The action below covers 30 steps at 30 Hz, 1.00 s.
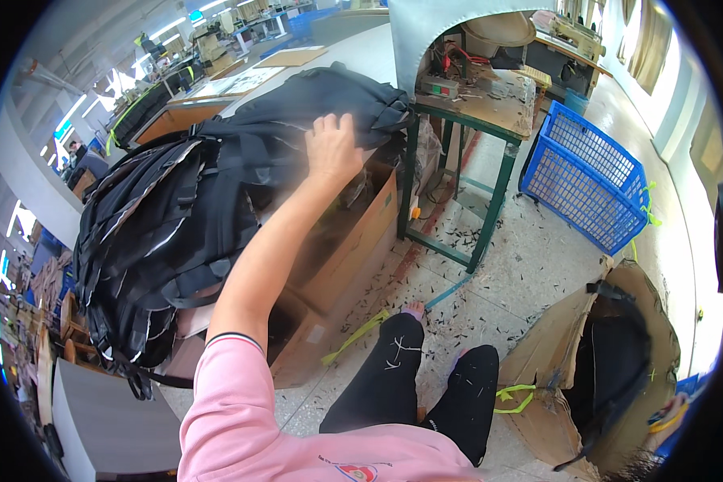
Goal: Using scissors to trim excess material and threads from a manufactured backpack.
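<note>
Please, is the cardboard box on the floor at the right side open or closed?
Open: the sides of the cardboard box spread apart at the top, and something black is visible inside.

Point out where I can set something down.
Bare: white tabletop behind the black bags, left of the pale panel. Open but scrap-strewn: floor between blue crate and green-legged table. Crowded: around the left hand, at the bags.

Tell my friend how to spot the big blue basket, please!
Find the green-legged table, just right of the black bag pile by the left hand. On the floor to the table's right is the blue basket. Its sides are a grid of holes, unlike the solid brown cardboard box nearby.
</note>
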Each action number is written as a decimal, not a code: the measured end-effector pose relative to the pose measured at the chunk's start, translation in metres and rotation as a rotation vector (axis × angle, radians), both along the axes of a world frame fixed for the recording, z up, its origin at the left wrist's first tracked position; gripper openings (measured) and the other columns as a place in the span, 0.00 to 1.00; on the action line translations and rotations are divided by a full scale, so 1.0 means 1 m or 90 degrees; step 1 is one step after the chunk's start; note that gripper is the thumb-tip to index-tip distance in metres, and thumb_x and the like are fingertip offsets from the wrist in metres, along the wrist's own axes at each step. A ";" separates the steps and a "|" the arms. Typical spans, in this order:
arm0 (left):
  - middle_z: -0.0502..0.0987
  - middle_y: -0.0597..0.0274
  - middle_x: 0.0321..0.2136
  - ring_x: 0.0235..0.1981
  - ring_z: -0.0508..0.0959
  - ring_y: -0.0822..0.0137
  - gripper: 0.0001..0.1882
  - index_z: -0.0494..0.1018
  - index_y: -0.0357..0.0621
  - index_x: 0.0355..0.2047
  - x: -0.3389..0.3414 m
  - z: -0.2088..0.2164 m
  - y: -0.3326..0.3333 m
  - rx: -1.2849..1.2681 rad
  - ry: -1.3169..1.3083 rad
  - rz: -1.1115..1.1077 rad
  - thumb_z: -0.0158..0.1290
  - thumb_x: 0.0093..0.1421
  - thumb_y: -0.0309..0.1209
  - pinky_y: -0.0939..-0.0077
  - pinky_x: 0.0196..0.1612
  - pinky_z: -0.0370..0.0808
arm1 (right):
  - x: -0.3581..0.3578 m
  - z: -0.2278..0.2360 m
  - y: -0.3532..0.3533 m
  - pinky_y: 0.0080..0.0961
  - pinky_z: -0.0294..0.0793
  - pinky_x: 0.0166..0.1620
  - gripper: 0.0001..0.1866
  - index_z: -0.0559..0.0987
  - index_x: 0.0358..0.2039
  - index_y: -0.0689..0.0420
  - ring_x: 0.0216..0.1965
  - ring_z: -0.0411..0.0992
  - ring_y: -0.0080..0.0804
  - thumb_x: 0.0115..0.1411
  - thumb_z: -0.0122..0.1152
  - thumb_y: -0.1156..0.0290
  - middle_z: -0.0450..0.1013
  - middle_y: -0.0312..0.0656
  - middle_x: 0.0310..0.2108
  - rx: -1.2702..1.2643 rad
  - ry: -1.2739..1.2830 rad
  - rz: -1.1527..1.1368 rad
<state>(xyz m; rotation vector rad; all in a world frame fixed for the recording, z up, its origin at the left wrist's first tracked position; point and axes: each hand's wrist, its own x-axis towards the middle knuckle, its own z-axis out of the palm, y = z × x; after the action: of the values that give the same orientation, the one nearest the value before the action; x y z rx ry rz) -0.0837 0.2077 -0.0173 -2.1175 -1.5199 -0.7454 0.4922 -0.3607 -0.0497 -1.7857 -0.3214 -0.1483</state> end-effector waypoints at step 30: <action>0.72 0.52 0.30 0.39 0.73 0.53 0.21 0.67 0.37 0.33 -0.064 0.024 0.037 -0.136 0.316 -0.152 0.63 0.43 0.35 0.66 0.42 0.72 | -0.197 -0.108 0.058 0.11 0.60 0.23 0.24 0.68 0.48 0.61 0.19 0.60 0.15 0.47 0.54 0.80 0.60 0.30 0.18 -0.294 0.071 0.368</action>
<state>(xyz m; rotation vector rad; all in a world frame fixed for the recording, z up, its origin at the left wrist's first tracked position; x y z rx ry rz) -0.1472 0.2446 0.0064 -2.4329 -1.1310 -0.1035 0.2947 -0.3027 -0.1578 -2.0625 -0.8258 0.4675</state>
